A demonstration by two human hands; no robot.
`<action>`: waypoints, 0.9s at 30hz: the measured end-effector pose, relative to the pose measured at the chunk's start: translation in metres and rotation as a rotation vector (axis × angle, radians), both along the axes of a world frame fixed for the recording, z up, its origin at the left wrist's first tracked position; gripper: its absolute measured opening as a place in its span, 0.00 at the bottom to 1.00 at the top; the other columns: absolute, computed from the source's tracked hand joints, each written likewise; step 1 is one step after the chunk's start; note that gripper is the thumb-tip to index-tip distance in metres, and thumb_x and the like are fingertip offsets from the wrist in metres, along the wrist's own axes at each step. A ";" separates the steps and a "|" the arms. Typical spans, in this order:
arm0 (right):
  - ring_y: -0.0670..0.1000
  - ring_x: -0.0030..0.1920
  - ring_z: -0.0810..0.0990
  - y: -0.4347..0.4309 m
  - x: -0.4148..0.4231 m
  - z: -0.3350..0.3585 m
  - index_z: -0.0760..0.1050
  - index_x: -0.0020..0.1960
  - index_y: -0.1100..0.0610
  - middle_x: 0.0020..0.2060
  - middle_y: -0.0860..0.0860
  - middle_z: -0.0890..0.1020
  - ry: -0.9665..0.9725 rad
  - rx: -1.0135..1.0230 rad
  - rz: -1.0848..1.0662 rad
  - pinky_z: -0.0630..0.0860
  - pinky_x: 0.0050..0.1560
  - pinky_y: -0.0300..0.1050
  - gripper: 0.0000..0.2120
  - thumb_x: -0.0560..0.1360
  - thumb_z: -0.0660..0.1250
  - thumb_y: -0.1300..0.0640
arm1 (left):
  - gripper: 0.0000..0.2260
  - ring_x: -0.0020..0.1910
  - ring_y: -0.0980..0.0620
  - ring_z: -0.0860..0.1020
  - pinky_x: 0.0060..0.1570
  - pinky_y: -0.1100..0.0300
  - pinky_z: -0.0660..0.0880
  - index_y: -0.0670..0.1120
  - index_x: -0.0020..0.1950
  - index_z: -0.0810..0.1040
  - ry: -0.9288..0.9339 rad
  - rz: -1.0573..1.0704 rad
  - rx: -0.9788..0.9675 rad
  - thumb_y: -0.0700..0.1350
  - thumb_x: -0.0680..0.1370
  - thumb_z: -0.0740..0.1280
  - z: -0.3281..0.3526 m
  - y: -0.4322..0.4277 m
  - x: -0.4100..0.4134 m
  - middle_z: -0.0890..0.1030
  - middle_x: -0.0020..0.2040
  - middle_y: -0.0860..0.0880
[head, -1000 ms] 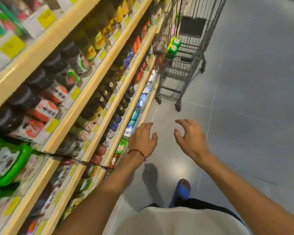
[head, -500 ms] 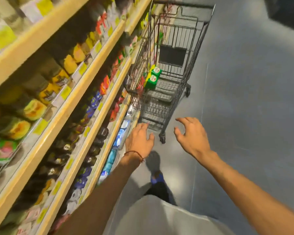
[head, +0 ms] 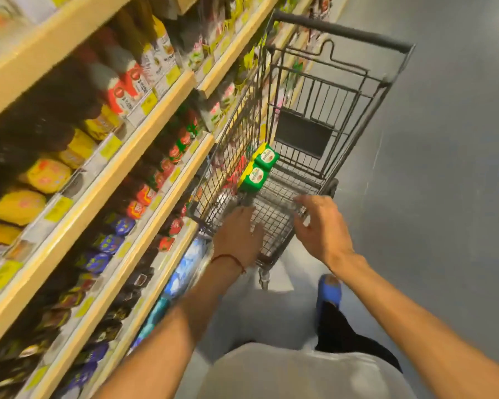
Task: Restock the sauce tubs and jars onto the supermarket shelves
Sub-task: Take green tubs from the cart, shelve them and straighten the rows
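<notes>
Two green sauce tubs with yellow edges (head: 259,168) lie side by side in the wire shopping cart (head: 340,116), against its left wall. My left hand (head: 238,237) reaches over the cart's near end, fingers loosely spread and holding nothing, a red string on its wrist. My right hand (head: 320,226) hovers over the cart's near right corner, fingers relaxed and empty. Both hands stay short of the tubs. Jars and bottles fill the wooden shelves (head: 144,131) on the left; the picture is blurred.
The cart stands close along the shelves, its dark handle bar (head: 343,31) at the far end. Grey floor (head: 444,197) stretches to the right. My blue shoe (head: 329,292) is just behind the cart. Yellow price tags line the shelf edges.
I have walked up to the cart. Both hands, earlier held over the floor short of it, now reach over its near end. The tubs are much closer.
</notes>
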State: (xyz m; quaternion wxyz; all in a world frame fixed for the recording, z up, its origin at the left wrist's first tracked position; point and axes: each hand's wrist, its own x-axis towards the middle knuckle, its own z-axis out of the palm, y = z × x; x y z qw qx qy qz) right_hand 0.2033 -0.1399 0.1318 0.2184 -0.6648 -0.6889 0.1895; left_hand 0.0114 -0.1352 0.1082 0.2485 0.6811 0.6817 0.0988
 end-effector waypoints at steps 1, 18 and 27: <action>0.59 0.54 0.80 0.023 0.012 -0.004 0.81 0.62 0.58 0.52 0.55 0.84 0.021 -0.003 0.018 0.80 0.51 0.54 0.15 0.77 0.70 0.56 | 0.20 0.65 0.45 0.74 0.58 0.48 0.76 0.48 0.73 0.71 0.011 0.043 -0.005 0.52 0.82 0.62 -0.001 0.017 0.012 0.75 0.67 0.47; 0.60 0.60 0.76 0.315 0.072 -0.063 0.77 0.68 0.57 0.58 0.57 0.82 -0.198 -0.258 0.533 0.75 0.57 0.54 0.20 0.78 0.67 0.52 | 0.22 0.73 0.43 0.68 0.69 0.52 0.68 0.49 0.77 0.68 -0.034 0.611 -0.262 0.52 0.83 0.61 -0.055 0.223 0.094 0.69 0.76 0.45; 0.61 0.60 0.75 0.426 0.050 -0.140 0.79 0.63 0.57 0.58 0.57 0.81 -0.272 -0.444 0.622 0.76 0.52 0.53 0.16 0.77 0.67 0.55 | 0.22 0.69 0.43 0.72 0.62 0.50 0.73 0.49 0.75 0.70 -0.020 0.722 -0.405 0.50 0.81 0.64 -0.139 0.301 0.085 0.73 0.72 0.47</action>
